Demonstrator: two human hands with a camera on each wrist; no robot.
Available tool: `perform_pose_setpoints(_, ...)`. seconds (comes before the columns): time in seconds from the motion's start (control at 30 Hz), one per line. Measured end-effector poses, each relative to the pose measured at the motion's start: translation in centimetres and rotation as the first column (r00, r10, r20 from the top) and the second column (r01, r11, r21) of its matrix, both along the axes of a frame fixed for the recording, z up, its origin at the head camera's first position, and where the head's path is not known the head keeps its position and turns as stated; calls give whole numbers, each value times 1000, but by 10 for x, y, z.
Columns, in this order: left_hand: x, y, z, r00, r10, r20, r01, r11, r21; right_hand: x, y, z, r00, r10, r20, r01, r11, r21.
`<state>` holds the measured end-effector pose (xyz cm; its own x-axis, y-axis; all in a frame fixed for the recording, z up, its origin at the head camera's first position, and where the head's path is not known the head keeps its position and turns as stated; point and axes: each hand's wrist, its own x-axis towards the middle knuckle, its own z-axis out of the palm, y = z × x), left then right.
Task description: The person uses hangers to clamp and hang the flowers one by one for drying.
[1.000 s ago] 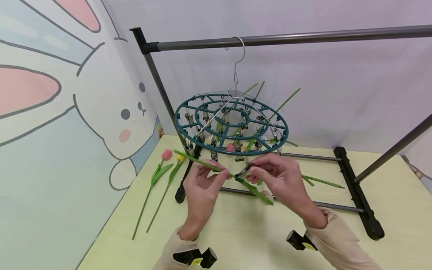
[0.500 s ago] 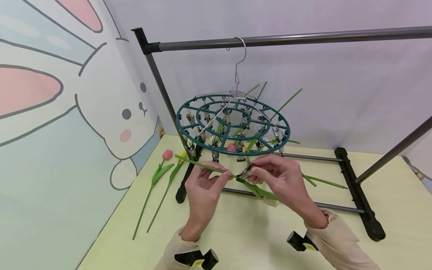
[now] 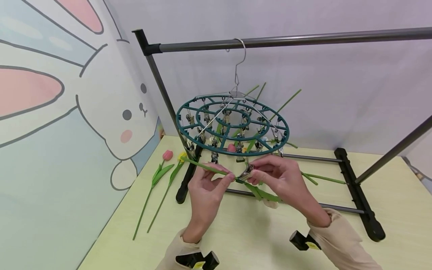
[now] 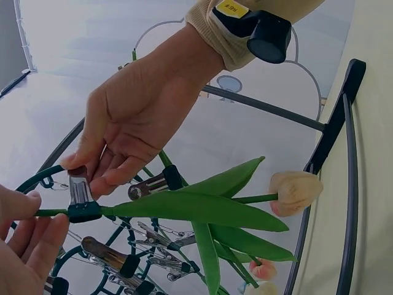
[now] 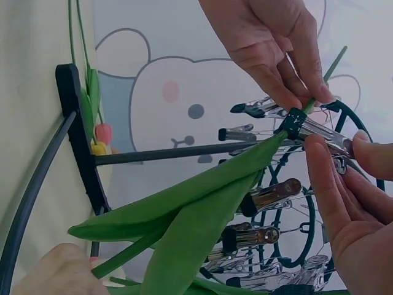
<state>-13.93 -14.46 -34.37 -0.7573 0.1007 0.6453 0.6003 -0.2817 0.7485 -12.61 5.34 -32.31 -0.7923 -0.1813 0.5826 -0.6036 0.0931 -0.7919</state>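
Note:
A cream tulip with long green leaves [image 4: 209,212] lies crosswise between my hands in the head view, its flower [image 4: 296,192] toward the right. My left hand [image 3: 209,189] pinches its green stem [image 3: 206,167] between thumb and fingers. With thumb and fingertips, my right hand [image 3: 281,180] pinches a metal clip [image 5: 316,130] with dark-green tips. The clip's tips sit across the stem just below the leaves, close to my left fingertips. This clip hangs under the front rim of a dark-green round drying hanger [image 3: 233,153].
A dark rail [image 3: 303,38] of a floor rack carries the hanger, which has several metal clips. Green stems [image 3: 287,101] show behind it. On the table's left lie a pink tulip [image 3: 167,155] and a yellow tulip [image 3: 182,156]. A black rack foot [image 3: 359,195] stands at right.
My left hand has shifted slightly right along with the stem. The tulip's leafy end has swung up and right, partly behind my right hand. The right hand keeps its pinch on the clip.

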Motion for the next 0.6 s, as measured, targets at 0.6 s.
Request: perform_pose_setpoints(0.6,8,-24,-3,989,128,-78,-139,979,-148,4,7,-4,986,-163,28,157,977,145)
